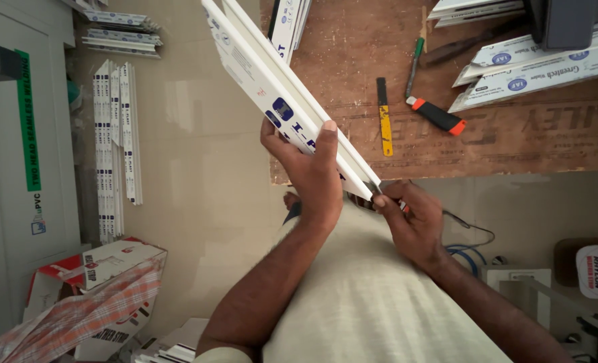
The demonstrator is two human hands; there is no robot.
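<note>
1. Fingers of your left hand (310, 176) wrapped the white strip (282, 101) near its lower end, thumb on the printed face.
2. Your right hand (410, 218) pinched a small blade at the strip's lower tip, just beside the left.
3. The strip's long axis ran up-left from both hands, over the wooden bench (514, 141).
4. A cutter (437, 115) lay on the bench, well apart.

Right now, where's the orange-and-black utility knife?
In the head view, the orange-and-black utility knife lies on the wooden board, upper right, just right of the yellow-and-black tool, untouched by either hand.
</note>
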